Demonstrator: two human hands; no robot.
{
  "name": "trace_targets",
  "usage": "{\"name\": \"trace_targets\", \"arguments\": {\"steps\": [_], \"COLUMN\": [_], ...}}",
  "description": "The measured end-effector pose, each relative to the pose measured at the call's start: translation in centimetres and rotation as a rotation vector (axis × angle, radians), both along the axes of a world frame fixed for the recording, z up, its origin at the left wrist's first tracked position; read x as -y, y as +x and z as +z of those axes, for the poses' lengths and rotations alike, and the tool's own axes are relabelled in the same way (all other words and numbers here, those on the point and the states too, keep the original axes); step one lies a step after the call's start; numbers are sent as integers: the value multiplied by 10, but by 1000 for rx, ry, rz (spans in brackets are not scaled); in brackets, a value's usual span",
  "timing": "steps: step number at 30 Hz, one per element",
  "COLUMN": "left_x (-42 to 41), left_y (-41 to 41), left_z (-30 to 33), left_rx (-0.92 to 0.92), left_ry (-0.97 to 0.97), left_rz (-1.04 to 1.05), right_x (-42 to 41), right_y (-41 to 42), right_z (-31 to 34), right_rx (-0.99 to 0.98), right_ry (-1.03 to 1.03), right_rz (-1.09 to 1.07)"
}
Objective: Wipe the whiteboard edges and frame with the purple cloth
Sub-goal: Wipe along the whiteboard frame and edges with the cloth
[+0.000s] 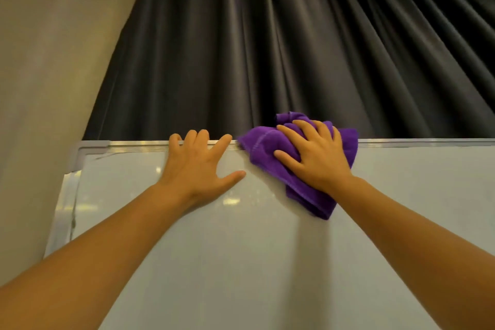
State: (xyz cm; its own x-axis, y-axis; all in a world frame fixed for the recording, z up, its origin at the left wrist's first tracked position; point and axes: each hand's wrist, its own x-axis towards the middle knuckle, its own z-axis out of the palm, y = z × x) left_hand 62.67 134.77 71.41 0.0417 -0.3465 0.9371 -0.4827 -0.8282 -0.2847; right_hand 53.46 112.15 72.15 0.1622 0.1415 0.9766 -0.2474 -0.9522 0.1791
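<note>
The whiteboard point(241, 262) fills the lower half of the head view, with a silver frame point(139, 144) along its top and left edges. A bunched purple cloth point(263, 144) lies over the top frame, right of centre, and hangs down onto the board face. My right hand point(314, 154) presses on the cloth, fingers spread and slightly curled into the fabric. My left hand point(198, 162) lies flat on the board just left of the cloth, its fingertips hooked over the top frame, thumb stretched toward the cloth.
A dark pleated curtain point(294, 48) hangs behind the board. A beige wall point(48, 61) stands to the left. The frame's grey plastic corner piece point(88, 149) sits at the top left.
</note>
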Motion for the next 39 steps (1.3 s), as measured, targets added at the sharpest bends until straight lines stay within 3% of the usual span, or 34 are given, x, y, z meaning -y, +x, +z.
{"name": "trace_targets", "arguments": {"steps": [7, 17, 23, 29, 39], "left_x": [66, 225, 300, 312, 329], "left_y": [-21, -58, -68, -53, -51], "left_z": [0, -7, -9, -15, -25], "left_rx": [44, 32, 12, 122, 55], "left_ry": [69, -64, -64, -72, -74], "left_rz": [-67, -22, -13, -2, 43], "right_x": [80, 273, 314, 321, 432], "right_y": [-27, -88, -91, -78, -105], "right_z": [8, 13, 14, 6, 13], "right_rx": [-12, 13, 12, 52, 0], "right_ry": [-64, -2, 7, -27, -4], "right_rz": [-1, -51, -27, 42, -47]}}
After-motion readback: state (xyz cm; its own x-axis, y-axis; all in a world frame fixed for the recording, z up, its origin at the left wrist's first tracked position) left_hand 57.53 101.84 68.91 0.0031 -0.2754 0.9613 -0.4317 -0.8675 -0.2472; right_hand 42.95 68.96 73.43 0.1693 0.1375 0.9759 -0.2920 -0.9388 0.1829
